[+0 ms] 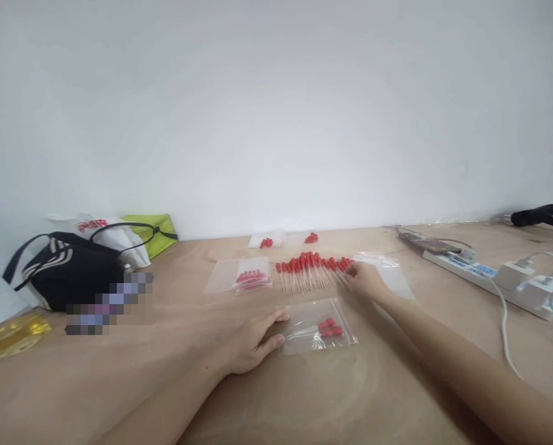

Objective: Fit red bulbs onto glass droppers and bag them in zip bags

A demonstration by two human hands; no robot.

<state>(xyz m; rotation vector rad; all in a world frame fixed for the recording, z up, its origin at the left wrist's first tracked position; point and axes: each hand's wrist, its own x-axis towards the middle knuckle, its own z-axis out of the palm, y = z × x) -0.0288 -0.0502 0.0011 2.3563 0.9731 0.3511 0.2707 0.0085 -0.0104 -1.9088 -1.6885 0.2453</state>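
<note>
A clear plastic bag (304, 339) lies flat in front of me with several red-bulbed droppers (332, 331) inside. My left hand (259, 341) rests at its left edge, thumb and fingers apart, touching the bag. Behind it, many red-topped droppers (306, 266) with clear stems lie side by side in a row. At the right end of that row my right hand (362, 279) has its fingers closed in a pinch on a dropper. Partly behind that hand is a stack of clear bags (394, 276).
Filled bags (253, 278) lie left of the row; small red piles (265, 243) sit near the wall. A black bag (75, 272) and yellow pouch (14, 335) are at left. A power strip (489, 278) with white cables and a phone (429, 243) are at right.
</note>
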